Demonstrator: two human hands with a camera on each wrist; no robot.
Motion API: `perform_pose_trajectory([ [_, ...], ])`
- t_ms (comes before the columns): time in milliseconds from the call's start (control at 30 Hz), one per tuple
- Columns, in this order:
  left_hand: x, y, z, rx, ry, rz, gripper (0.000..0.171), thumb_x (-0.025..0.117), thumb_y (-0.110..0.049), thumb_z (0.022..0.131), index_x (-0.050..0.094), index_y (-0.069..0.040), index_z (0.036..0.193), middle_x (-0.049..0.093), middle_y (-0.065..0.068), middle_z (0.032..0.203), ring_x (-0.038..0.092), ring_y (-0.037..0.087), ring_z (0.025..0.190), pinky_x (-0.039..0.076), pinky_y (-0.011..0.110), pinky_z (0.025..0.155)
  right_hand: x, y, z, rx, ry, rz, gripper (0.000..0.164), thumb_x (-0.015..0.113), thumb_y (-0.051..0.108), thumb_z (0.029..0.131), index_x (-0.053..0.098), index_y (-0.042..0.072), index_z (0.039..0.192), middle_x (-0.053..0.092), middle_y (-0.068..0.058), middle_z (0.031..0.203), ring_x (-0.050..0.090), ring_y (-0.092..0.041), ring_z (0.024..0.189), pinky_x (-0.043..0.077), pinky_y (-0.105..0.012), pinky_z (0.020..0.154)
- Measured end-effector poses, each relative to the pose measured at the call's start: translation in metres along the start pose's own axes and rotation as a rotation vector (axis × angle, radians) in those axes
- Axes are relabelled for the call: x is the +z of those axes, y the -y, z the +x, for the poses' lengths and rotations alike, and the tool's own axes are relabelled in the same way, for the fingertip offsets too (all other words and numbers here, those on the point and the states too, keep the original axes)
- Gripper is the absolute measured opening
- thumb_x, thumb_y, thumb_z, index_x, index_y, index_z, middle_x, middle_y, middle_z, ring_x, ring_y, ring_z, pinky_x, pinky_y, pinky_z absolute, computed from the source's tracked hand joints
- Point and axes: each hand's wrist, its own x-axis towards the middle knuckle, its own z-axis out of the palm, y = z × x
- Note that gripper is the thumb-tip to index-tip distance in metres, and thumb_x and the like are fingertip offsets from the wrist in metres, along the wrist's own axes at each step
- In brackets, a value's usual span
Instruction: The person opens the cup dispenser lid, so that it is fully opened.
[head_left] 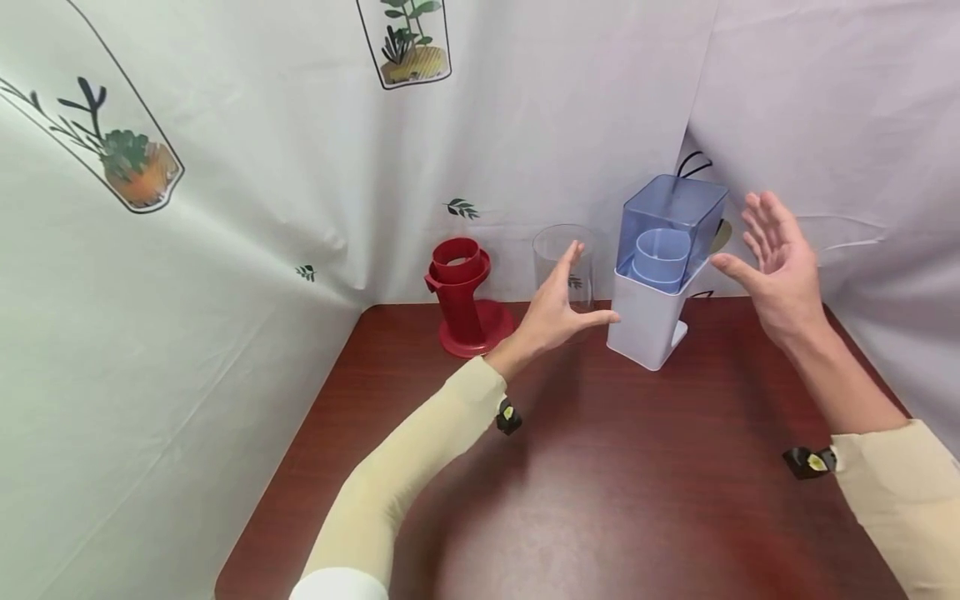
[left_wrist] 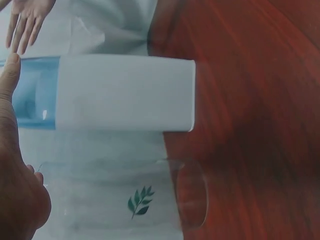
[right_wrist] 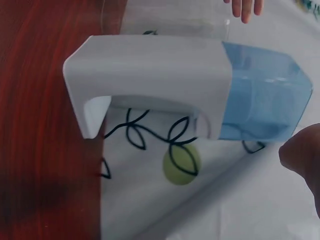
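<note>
I'm seeing the white-and-blue appliance [head_left: 641,325] upright, right of centre; left hand [head_left: 555,312] and right hand [head_left: 785,271] flank it, open, holding nothing, thumbs spread seemingly to span its width; its foot [right_wrist: 96,116] probably steadies it.

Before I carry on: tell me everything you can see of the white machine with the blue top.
The machine stands upright on the table, between the left hand and the right hand. Its smooth white body, plastic by its look, has an arched recess above a short foot. The see-through blue top encloses a round, cup-like part. Neither hand grips it; whether the left thumb touches it is unclear.
</note>
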Motion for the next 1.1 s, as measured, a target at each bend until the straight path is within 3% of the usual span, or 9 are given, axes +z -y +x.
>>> perform_pose_trajectory([
  [233, 0.030, -0.002, 0.003, -0.025, 0.002, 0.094, 0.129, 0.094, -0.049, 0.078, 0.013, -0.013, 0.171, 0.027, -0.003, 0.174, 0.025, 0.005, 0.157, 0.029, 0.032, 0.125, -0.016, -0.011, 0.007, 0.087, -0.003, -0.038, 0.098, 0.072, -0.015, 0.092, 0.013, 0.001, 0.168, 0.017, -0.014, 0.176, 0.018, -0.021, 0.162, 0.016, -0.022, 0.126],
  [500, 0.056, -0.006, 0.008, -0.091, -0.068, 0.169, 0.130, 0.094, -0.056, 0.075, 0.019, -0.008, 0.169, 0.030, 0.000, 0.173, 0.034, 0.014, 0.155, 0.039, 0.037, 0.121, -0.025, -0.025, 0.017, 0.170, -0.007, -0.102, 0.099, 0.072, -0.009, 0.096, 0.007, 0.002, 0.169, 0.012, -0.012, 0.177, 0.013, -0.018, 0.163, 0.013, -0.020, 0.126],
  [733, 0.080, -0.010, 0.010, -0.164, -0.123, 0.230, 0.131, 0.091, -0.061, 0.075, 0.017, -0.010, 0.170, 0.030, 0.003, 0.173, 0.038, 0.017, 0.154, 0.045, 0.044, 0.116, -0.029, -0.035, 0.025, 0.231, 0.031, -0.277, 0.107, 0.078, 0.002, 0.095, 0.003, 0.006, 0.170, 0.008, -0.010, 0.178, 0.010, -0.016, 0.163, 0.011, -0.019, 0.125],
  [933, 0.097, -0.014, 0.014, -0.226, -0.190, 0.257, 0.131, 0.090, -0.064, 0.075, 0.018, -0.008, 0.169, 0.032, 0.005, 0.172, 0.041, 0.019, 0.152, 0.049, 0.044, 0.112, -0.027, -0.043, 0.029, 0.235, 0.041, -0.424, 0.111, 0.081, 0.007, 0.094, 0.000, 0.007, 0.170, 0.010, -0.008, 0.178, 0.011, -0.016, 0.163, 0.013, -0.021, 0.126],
  [1100, 0.108, -0.016, 0.018, -0.256, -0.231, 0.255, 0.129, 0.090, -0.064, 0.075, 0.021, -0.006, 0.168, 0.038, 0.005, 0.169, 0.046, 0.020, 0.148, 0.049, 0.040, 0.112, -0.026, -0.049, 0.032, 0.257, 0.057, -0.476, 0.109, 0.080, 0.009, 0.095, 0.001, 0.008, 0.170, 0.008, -0.007, 0.178, 0.010, -0.017, 0.163, 0.012, -0.023, 0.127],
])
